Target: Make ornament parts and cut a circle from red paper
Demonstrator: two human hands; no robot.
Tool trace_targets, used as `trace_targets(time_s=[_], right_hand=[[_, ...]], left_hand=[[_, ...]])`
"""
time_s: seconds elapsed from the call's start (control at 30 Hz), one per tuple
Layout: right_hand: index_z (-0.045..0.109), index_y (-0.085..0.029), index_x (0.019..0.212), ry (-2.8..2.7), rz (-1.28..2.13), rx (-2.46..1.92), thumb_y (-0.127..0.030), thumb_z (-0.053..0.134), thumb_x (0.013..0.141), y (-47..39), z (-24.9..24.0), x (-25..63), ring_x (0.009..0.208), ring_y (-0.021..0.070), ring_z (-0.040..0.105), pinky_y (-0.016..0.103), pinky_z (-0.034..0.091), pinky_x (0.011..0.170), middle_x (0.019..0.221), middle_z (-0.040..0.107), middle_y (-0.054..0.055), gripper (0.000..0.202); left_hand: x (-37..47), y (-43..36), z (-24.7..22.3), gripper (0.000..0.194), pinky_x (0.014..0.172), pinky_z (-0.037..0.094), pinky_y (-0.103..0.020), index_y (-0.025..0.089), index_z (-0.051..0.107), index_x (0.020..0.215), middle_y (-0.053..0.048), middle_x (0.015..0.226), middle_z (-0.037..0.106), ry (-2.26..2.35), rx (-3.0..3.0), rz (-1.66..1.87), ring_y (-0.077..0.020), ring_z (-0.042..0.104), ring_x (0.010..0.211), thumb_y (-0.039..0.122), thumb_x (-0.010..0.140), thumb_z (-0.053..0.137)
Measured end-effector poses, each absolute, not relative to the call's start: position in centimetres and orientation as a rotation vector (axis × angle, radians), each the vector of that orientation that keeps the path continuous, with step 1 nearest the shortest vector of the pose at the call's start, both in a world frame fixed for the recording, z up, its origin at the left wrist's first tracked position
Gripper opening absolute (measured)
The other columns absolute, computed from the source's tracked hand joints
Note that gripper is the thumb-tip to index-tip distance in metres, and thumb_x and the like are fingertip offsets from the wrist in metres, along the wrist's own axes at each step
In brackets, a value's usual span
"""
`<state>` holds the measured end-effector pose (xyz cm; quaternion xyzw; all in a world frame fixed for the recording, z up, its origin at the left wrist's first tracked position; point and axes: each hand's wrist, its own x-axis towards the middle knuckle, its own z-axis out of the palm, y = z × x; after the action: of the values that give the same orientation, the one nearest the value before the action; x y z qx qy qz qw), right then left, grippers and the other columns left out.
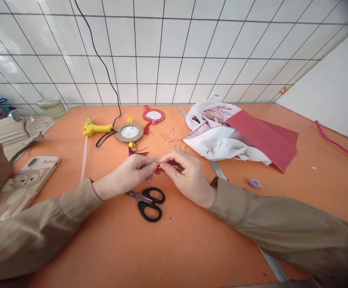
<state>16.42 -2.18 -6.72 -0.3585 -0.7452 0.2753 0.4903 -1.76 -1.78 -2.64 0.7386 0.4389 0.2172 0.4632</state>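
Note:
My left hand (134, 172) and my right hand (185, 174) meet above the middle of the table, fingers pinched together. Between the fingertips shows a small red piece (158, 167), mostly covered, so its kind cannot be made out. A thin greyish strip (156, 160) also shows at the fingertips, and a dark thin end pokes out under my right fingers. Just below my hands lie black-handled scissors (150, 204), their blades partly under my left hand. Beyond my left hand is a cardboard ring (118, 136) with a white centre, a yellow bell (132, 145) and a purple tassel (138, 152).
A yellow glue gun (98, 129) with a black cord lies back left, near a red-rimmed disc (163, 116). At right are a white bag (221, 144), red sheets (263, 140) and a small lilac roll (255, 183). A phone (38, 172) lies left.

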Motion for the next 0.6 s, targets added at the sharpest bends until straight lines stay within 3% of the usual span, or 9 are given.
trace_targets(time_s=[0.17, 0.37, 0.6], right_hand=[[0.062, -0.021, 0.082, -1.808, 0.631, -0.847, -0.024, 0.058, 0.092, -2.27, -6.82, 16.54, 0.069, 0.0127, 0.06, 0.026, 0.047, 0.06, 0.078, 0.066, 0.001, 0.011], [0.061, -0.021, 0.081, -1.775, 0.667, -0.88, -0.023, 0.058, 0.091, -2.28, -6.77, 16.39, 0.067, 0.0125, 0.057, 0.027, 0.046, 0.059, 0.075, 0.065, 0.0, 0.011], [0.062, -0.02, 0.081, -1.723, 0.699, -0.902, -0.024, 0.058, 0.091, -2.04, -7.14, 16.48, 0.066, 0.0124, 0.056, 0.027, 0.047, 0.062, 0.075, 0.064, 0.0, 0.012]], left_hand=[[-1.88, -1.56, -3.0, 0.031, 0.045, 0.032, -0.023, 0.018, 0.055, 0.07, 0.003, 0.057, 0.047, 1.068, 1.689, 0.476, -0.0099, 0.039, 0.047, 0.043, 0.087, 0.047], [-1.64, -2.04, -2.57, 0.027, 0.056, 0.034, -0.026, 0.02, 0.045, 0.065, 0.003, 0.063, 0.046, 1.118, 2.112, 0.639, -0.0127, 0.041, 0.06, 0.032, 0.09, 0.044], [-1.82, -1.71, -3.07, 0.021, 0.056, 0.035, -0.025, 0.018, 0.053, 0.068, 0.002, 0.066, 0.05, 1.104, 1.969, 0.588, -0.0117, 0.043, 0.061, 0.026, 0.087, 0.047]])
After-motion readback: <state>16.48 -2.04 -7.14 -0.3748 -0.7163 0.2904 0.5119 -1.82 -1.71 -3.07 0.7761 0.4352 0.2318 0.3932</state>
